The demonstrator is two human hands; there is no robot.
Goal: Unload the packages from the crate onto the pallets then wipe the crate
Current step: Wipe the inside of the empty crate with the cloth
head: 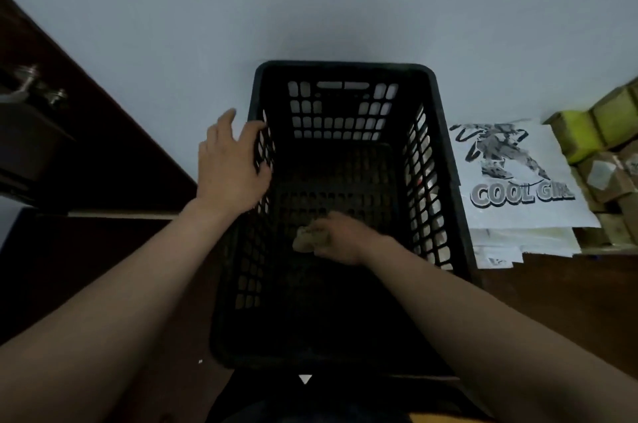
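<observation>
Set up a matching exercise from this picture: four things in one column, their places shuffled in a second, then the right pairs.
1. left hand
2. cloth
3. COOL GIRL package
4. green boxes

A. far right, beyond the printed package
B. inside the crate, held by the right hand
C. on the crate's left wall
D. lying flat just right of the crate

Pairs: 1-C, 2-B, 3-D, 4-A

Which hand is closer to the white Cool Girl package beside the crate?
Right. The right hand is inside the crate, gripping a cloth, nearer the package past its right wall. The left hand holds the opposite left wall.
</observation>
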